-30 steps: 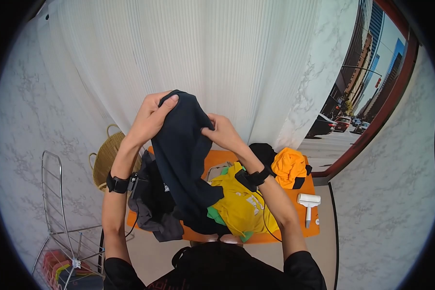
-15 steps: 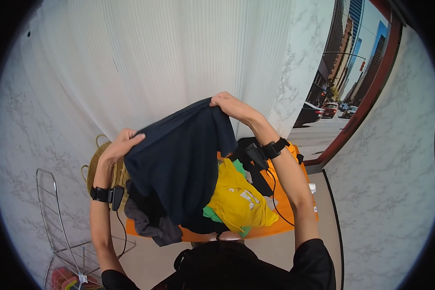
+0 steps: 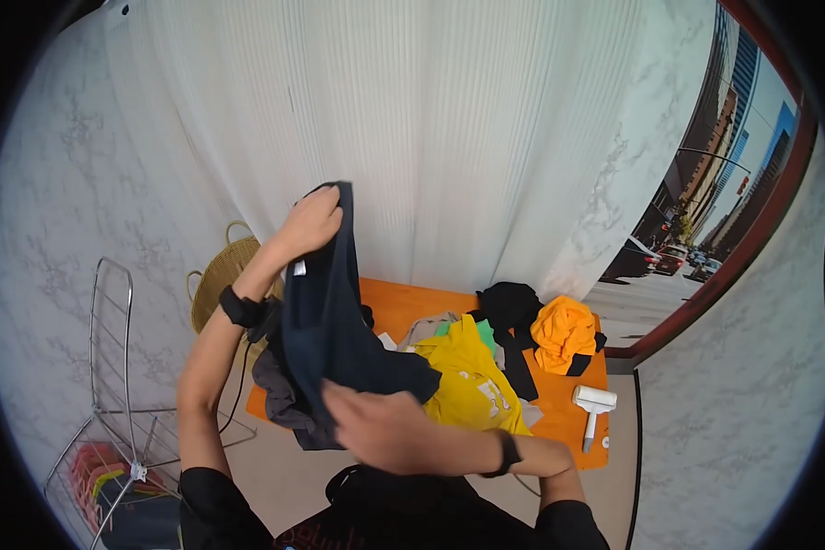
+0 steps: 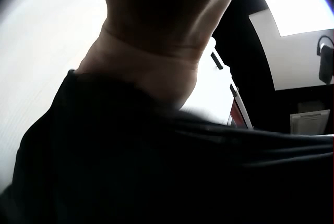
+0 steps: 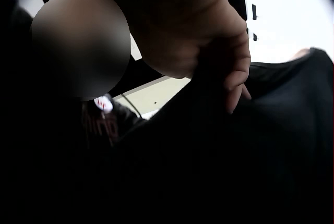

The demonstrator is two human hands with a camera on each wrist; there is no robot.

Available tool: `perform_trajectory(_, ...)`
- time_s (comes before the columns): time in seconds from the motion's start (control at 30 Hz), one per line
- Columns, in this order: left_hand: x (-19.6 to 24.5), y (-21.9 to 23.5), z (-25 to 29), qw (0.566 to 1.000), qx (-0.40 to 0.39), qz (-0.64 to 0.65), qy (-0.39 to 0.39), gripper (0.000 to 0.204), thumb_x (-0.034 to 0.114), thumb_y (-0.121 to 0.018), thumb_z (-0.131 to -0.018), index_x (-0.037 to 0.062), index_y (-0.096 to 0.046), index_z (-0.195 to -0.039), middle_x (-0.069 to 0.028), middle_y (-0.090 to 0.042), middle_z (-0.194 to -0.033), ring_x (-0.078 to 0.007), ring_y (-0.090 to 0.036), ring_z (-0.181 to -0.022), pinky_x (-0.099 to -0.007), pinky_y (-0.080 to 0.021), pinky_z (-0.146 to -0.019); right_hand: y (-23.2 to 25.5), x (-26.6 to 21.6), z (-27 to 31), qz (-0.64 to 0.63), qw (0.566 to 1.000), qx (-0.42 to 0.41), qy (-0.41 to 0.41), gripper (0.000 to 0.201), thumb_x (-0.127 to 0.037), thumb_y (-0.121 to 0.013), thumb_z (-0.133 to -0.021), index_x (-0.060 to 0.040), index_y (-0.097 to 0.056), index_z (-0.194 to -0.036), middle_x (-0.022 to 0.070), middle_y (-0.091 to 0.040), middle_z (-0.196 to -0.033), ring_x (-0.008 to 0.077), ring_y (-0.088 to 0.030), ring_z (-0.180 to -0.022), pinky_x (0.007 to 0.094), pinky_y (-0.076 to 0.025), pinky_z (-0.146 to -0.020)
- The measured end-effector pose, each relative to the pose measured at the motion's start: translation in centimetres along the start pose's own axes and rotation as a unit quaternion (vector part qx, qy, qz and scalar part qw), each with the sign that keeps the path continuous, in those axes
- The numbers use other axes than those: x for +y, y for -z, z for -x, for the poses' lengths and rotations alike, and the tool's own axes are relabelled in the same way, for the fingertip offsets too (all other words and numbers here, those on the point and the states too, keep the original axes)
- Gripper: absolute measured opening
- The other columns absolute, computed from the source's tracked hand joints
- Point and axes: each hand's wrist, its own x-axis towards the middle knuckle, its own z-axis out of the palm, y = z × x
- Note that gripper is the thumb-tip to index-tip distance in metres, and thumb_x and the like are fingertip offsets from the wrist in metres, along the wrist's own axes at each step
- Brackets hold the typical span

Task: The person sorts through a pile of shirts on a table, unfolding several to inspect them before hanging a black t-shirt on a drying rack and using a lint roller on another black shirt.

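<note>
A navy T-shirt (image 3: 319,316) hangs over the left part of the pile, a small white label showing near its upper left edge. High at its top end, my left hand (image 3: 312,223) grips the cloth. My right hand (image 3: 385,429), blurred in the head view, is low at the near side of the shirt. In the right wrist view its curled fingers (image 5: 237,80) pinch the dark fabric. Dark cloth (image 4: 130,156) covers the left fingers in the left wrist view.
An orange table (image 3: 403,298) bears a yellow shirt (image 3: 467,367), grey clothes (image 3: 289,394), a black garment (image 3: 511,307), an orange garment (image 3: 562,332) and a lint roller (image 3: 594,401). A wicker basket (image 3: 215,280) stands behind left; a metal drying rack (image 3: 110,339) stands at left.
The shirt was stretched wide between both hands and now hangs narrow from the left hand. My right hand has swung from upper right down toward my body; the left has risen and moved right.
</note>
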Motion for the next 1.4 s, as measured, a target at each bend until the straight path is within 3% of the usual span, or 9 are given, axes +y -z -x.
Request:
perform_trajectory(0.2, 5.2, 2.3, -1.9, 0.956, 0.062, 0.287, 0.013, 0.034, 0.016, -0.056, -0.088, -0.0035, -0.055, -0.116, -0.0089, -0.06, -0.098, -0.0176, -0.052, -0.085, -0.0326, -0.043, -0.081, -0.4, 1.9, -2.2, -0.065, 0.997, 0.03, 0.004, 0.041, -0.03, -0.061, -0.093, -0.0006, -0.059, -0.121, 0.0179, -0.061, -0.124, 0.0203, -0.068, -0.08, 0.0311, -0.055, -0.063)
perform_trajectory(0.37, 0.6, 5.7, -1.8, 0.639, -0.017, 0.769, 0.024, 0.064, 0.049, -0.066, -0.088, 0.0022, -0.054, -0.13, -0.0122, -0.06, -0.129, -0.0225, -0.059, -0.117, -0.039, -0.048, -0.103, 13.5, 9.5, -5.8, -0.111, 0.923, 0.335, -0.154, 0.042, -0.011, -0.065, -0.088, -0.0031, -0.057, -0.128, 0.0133, -0.066, -0.12, 0.017, -0.066, -0.092, 0.0308, -0.053, -0.076)
perform_trajectory(0.63, 5.4, 7.8, -3.1, 0.636, -0.012, 0.772, -0.001, 0.068, 0.05, -0.069, -0.085, 0.0023, -0.055, -0.131, -0.0135, -0.062, -0.126, -0.0249, -0.06, -0.117, -0.0401, -0.048, -0.104, 15.7, 15.1, -8.9, -0.189, 0.943, 0.206, -0.179, 0.116, -0.073, -0.068, -0.071, 0.0083, -0.03, -0.145, 0.0357, -0.036, -0.143, 0.0435, -0.04, -0.135, 0.0477, -0.037, -0.108)
perform_trajectory(0.83, 5.0, 6.6, -2.9, 0.673, -0.006, 0.74, -0.005, 0.065, 0.049, -0.07, -0.085, 0.0018, -0.057, -0.128, -0.0122, -0.063, -0.124, -0.0235, -0.062, -0.113, -0.0384, -0.052, -0.099, 14.3, 12.7, -10.4, -0.019, 0.96, 0.184, -0.21, 0.105, -0.066, -0.07, -0.074, 0.0079, -0.037, -0.142, 0.0354, -0.052, -0.129, 0.0429, -0.06, -0.113, 0.0453, -0.051, -0.092)
perform_trajectory(0.93, 5.2, 6.9, -2.1, 0.667, -0.023, 0.745, -0.005, 0.062, 0.049, -0.067, -0.087, 0.0018, -0.058, -0.126, -0.0117, -0.064, -0.122, -0.0218, -0.064, -0.109, -0.0371, -0.053, -0.096, 14.9, 15.5, -10.5, 0.024, 0.969, 0.084, -0.232, 0.055, -0.034, -0.063, -0.086, 0.0124, -0.06, -0.117, 0.0236, -0.068, -0.087, 0.0278, -0.069, -0.08, 0.0376, -0.053, -0.071)
perform_trajectory(1.17, 6.4, 6.8, -1.9, 0.691, 0.026, 0.722, 0.027, 0.053, 0.046, -0.056, -0.095, 0.0007, -0.059, -0.123, -0.0122, -0.066, -0.115, -0.0201, -0.066, -0.102, -0.0343, -0.056, -0.089, 15.3, 17.2, -8.1, -0.228, 0.891, 0.17, -0.353, 0.041, -0.025, -0.053, -0.094, 0.0093, -0.06, -0.115, 0.0143, -0.069, -0.099, 0.0196, -0.065, -0.09, 0.0322, -0.051, -0.083)
perform_trajectory(1.23, 8.8, 6.4, -3.3, 0.672, 0.022, 0.74, -0.012, 0.051, 0.044, -0.051, -0.098, 0.0011, -0.059, -0.124, -0.0111, -0.066, -0.116, -0.021, -0.066, -0.101, -0.0339, -0.056, -0.089, 13.0, 15.5, -7.8, -0.338, 0.898, 0.238, -0.147, 0.051, -0.032, -0.067, -0.087, 0.0086, -0.059, -0.116, 0.0222, -0.068, -0.107, 0.0329, -0.065, -0.1, 0.0392, -0.048, -0.091)
perform_trajectory(1.33, 15.1, 5.7, -5.4, 0.663, 0.032, 0.743, -0.081, 0.05, 0.042, -0.045, -0.101, 0.0011, -0.058, -0.125, -0.0094, -0.067, -0.115, -0.0184, -0.065, -0.102, -0.0327, -0.054, -0.091, 12.5, 14.1, -5.6, -0.115, 0.979, 0.084, -0.148, 0.096, -0.037, -0.085, -0.07, 0.0103, -0.037, -0.139, 0.023, -0.047, -0.138, 0.0326, -0.048, -0.126, 0.0365, -0.036, -0.108)
perform_trajectory(1.4, 17.0, 5.7, -7.1, 0.601, -0.098, 0.784, -0.122, 0.05, 0.042, -0.045, -0.101, 0.0011, -0.058, -0.126, -0.0094, -0.067, -0.115, -0.0171, -0.064, -0.103, -0.0321, -0.053, -0.092, 11.4, 18.5, -3.3, -0.018, 0.968, 0.172, -0.182, 0.084, -0.035, -0.08, -0.076, 0.0075, -0.041, -0.137, 0.0234, -0.053, -0.132, 0.0341, -0.051, -0.123, 0.0371, -0.038, -0.106)
